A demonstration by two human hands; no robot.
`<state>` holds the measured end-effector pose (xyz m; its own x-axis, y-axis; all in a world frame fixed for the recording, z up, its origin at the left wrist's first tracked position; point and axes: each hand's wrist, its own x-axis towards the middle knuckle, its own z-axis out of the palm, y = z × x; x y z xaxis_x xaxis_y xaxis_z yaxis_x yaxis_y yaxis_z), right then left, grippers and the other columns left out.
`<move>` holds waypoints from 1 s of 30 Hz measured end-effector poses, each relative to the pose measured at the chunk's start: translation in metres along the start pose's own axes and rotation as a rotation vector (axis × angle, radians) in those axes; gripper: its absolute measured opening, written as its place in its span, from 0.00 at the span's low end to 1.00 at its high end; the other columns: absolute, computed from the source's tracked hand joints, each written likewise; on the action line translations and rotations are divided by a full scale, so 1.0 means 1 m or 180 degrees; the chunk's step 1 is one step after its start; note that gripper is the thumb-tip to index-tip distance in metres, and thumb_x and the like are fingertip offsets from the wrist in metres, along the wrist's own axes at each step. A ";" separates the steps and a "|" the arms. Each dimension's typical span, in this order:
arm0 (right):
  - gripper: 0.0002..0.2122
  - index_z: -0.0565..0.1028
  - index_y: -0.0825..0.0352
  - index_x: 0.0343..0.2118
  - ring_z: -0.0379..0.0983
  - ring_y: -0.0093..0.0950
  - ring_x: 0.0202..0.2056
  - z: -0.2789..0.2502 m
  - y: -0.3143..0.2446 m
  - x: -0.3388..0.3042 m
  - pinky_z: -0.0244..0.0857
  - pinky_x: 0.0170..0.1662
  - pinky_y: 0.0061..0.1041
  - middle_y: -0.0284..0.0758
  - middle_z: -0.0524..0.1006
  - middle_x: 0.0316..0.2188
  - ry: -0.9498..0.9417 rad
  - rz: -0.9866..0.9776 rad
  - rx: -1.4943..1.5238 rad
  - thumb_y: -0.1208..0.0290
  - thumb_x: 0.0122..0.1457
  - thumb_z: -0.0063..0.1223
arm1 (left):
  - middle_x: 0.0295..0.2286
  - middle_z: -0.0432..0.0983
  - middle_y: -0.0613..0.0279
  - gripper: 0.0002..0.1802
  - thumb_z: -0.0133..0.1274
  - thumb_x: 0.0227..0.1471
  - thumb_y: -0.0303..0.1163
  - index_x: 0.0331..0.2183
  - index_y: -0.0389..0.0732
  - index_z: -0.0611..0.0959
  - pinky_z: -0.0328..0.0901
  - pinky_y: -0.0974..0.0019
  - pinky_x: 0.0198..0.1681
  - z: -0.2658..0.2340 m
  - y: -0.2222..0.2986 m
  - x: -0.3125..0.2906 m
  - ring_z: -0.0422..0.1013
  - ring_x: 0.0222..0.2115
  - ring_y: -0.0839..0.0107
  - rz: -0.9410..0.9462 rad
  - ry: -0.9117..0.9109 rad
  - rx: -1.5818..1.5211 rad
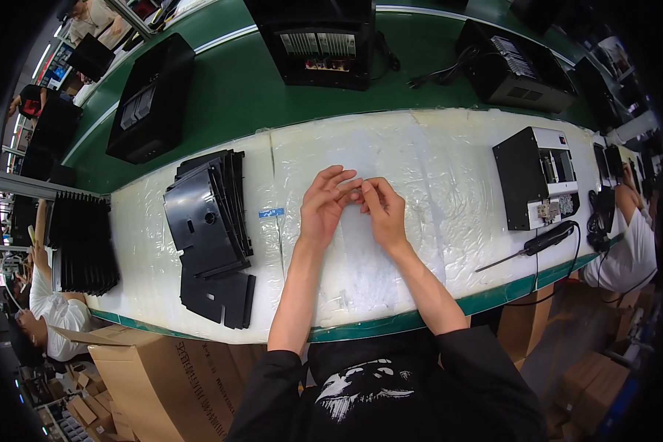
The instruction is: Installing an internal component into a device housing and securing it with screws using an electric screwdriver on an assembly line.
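Over the middle of the padded white worktop, my two hands meet at the fingertips. My left hand (323,205) is turned partly palm up, its fingers loosely bent and apart. Thumb and fingers of my right hand (384,212) are curled together against the left fingertips. Whatever lies between them, if anything, is too small to make out. To the left of my hands is a stack of black plastic panels (205,210), with a strip of blue tape (271,213) between. An electric screwdriver (549,239) lies to the right, below a black and white screw feeder (534,177).
Beyond the worktop (346,132) runs a green line (228,88) carrying black cases (155,99) and cords. Black ribbed parts (85,243) stand at the left end. A cardboard box (155,379) sits below the front edge. Other people (630,243) work at both sides.
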<state>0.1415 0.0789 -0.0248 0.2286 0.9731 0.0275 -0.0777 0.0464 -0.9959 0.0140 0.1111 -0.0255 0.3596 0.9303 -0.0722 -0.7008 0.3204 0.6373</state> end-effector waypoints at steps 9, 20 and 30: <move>0.11 0.70 0.67 0.42 0.66 0.15 0.24 -0.001 -0.010 0.000 0.58 0.26 0.14 0.29 0.72 0.29 -0.0043 -0.0184 0.0167 0.69 0.59 0.42 | 0.48 0.62 0.46 0.26 0.40 0.44 0.25 0.48 0.35 0.64 0.60 0.60 0.48 0.005 0.001 0.000 0.64 0.47 0.56 -0.0036 -0.0106 -0.0184; 0.12 0.68 0.68 0.45 0.65 0.16 0.23 -0.003 -0.011 0.001 0.57 0.25 0.14 0.34 0.74 0.37 -0.0239 -0.0152 0.0454 0.73 0.59 0.42 | 0.55 0.50 0.44 0.33 0.40 0.41 0.27 0.53 0.37 0.59 0.51 0.54 0.54 0.010 0.004 -0.002 0.57 0.53 0.51 -0.0237 -0.0348 -0.0806; 0.13 0.67 0.70 0.46 0.63 0.17 0.13 -0.006 -0.012 0.002 0.54 0.15 0.14 0.38 0.74 0.38 -0.0328 0.0023 0.0630 0.72 0.59 0.41 | 0.55 0.49 0.45 0.35 0.40 0.39 0.26 0.53 0.35 0.58 0.46 0.54 0.58 0.013 -0.001 -0.001 0.53 0.55 0.51 -0.0164 -0.0528 -0.0562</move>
<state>0.1491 0.0790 -0.0129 0.1276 0.9910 0.0392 -0.2703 0.0728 -0.9600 0.0225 0.1077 -0.0156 0.4837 0.8745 0.0350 -0.7704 0.4065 0.4911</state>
